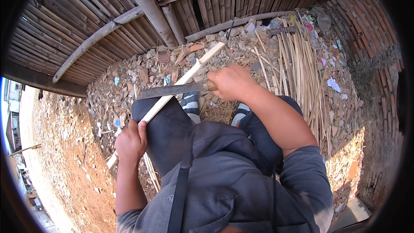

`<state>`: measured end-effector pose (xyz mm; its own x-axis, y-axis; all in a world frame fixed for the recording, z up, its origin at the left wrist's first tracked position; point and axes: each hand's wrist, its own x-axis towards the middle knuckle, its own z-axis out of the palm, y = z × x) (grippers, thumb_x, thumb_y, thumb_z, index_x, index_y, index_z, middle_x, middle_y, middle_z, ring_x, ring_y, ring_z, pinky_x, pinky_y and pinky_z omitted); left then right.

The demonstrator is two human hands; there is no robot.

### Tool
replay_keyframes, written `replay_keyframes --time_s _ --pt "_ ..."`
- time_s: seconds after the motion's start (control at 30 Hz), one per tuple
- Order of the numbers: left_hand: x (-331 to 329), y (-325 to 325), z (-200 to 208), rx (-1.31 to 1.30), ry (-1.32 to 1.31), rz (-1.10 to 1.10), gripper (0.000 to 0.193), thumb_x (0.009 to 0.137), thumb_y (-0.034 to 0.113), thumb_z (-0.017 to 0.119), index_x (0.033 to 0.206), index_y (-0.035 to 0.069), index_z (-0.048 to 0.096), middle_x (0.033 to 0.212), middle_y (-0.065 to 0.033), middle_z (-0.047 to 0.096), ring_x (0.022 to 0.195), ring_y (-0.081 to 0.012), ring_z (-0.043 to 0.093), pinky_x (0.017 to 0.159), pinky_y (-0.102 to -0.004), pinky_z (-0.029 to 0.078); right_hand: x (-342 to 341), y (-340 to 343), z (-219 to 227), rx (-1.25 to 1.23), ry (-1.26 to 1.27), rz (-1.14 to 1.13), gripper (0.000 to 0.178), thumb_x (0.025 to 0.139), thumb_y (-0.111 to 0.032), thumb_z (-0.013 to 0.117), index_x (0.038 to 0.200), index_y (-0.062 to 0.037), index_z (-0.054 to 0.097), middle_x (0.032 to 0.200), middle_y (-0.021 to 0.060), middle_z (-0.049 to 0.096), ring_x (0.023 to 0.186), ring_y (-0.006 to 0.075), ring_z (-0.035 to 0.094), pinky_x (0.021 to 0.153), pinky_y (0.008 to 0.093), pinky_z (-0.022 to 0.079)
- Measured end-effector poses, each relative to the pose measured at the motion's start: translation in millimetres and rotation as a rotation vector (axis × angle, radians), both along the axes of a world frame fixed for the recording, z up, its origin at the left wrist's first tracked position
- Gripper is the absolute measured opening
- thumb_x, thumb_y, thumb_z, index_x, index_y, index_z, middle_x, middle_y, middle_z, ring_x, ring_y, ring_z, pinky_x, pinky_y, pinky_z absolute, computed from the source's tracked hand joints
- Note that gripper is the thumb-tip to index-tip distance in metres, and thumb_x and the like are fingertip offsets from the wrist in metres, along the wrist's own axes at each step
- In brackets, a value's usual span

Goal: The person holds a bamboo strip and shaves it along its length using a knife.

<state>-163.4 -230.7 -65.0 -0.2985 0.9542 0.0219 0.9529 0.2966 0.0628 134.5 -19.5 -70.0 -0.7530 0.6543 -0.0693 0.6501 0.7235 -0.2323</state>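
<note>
My left hand (132, 141) is closed round a pale bamboo strip (179, 83), which slants up and away to the right across my left knee. A small raised sliver shows near the strip's far end. In my right hand (231, 83) is the wooden handle of a machete (168, 90). Its long dark blade points left and lies across the strip above the knee, touching it or just over it; I cannot tell which. The strip's lower end comes out below my left fist.
A bundle of long split bamboo strips (304, 77) lies on the rubble ground to the right. More strips (152, 171) lie beside my left leg. A bamboo wall (211, 6) rises ahead, and a brick wall (371, 21) stands at the right. Stones and litter cover the ground.
</note>
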Motion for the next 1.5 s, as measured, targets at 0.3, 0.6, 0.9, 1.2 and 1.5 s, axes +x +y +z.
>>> replay_keyframes --time_s 0.3,0.6,0.9,1.2,1.5 --pt "-3 -2 -8 0.046 -0.047 -0.033 0.037 0.105 0.037 0.052 0.086 0.004 0.052 0.065 -0.0223 0.063 0.060 -0.0452 0.063 0.054 -0.0538 0.049 31 36 -18 0.093 0.056 -0.268 0.022 0.076 -0.021 0.071 0.094 -0.0085 0.068 0.083 0.0183 0.071 0.082 0.0396 0.070 0.075 0.0521 0.056" --pt "2 -2 -1 0.009 -0.057 -0.021 0.039 0.104 0.037 0.052 0.085 0.004 0.052 0.067 -0.0227 0.064 0.062 -0.0465 0.064 0.055 -0.0556 0.049 0 3 -16 0.081 -0.001 -0.028 0.027 0.075 -0.025 0.075 0.096 -0.0114 0.065 0.084 0.0130 0.073 0.081 0.0370 0.072 0.075 0.0499 0.057" --pt "-1 0 -3 -0.008 -0.042 -0.063 0.039 0.105 0.039 0.051 0.085 0.005 0.050 0.065 -0.0229 0.063 0.060 -0.0454 0.064 0.055 -0.0547 0.049 13 37 -25 0.071 -0.036 -0.339 0.025 0.079 -0.019 0.071 0.101 -0.0093 0.071 0.089 0.0168 0.074 0.088 0.0365 0.072 0.080 0.0502 0.057" --pt "5 0 3 0.009 -0.039 -0.055 0.040 0.104 0.039 0.052 0.083 0.005 0.050 0.066 -0.0213 0.064 0.062 -0.0449 0.064 0.055 -0.0535 0.050 24 39 -52 -0.195 0.307 -0.334 0.026 0.079 -0.022 0.070 0.102 -0.0095 0.068 0.091 0.0209 0.071 0.091 0.0409 0.070 0.081 0.0514 0.056" --pt "1 -1 0 -0.013 -0.050 -0.053 0.037 0.104 0.037 0.053 0.086 0.004 0.050 0.068 -0.0233 0.064 0.063 -0.0465 0.064 0.057 -0.0554 0.049 -5 4 -4 -0.047 -0.041 -0.061 0.028 0.080 -0.022 0.073 0.105 -0.0105 0.068 0.089 0.0148 0.073 0.089 0.0368 0.072 0.081 0.0512 0.056"
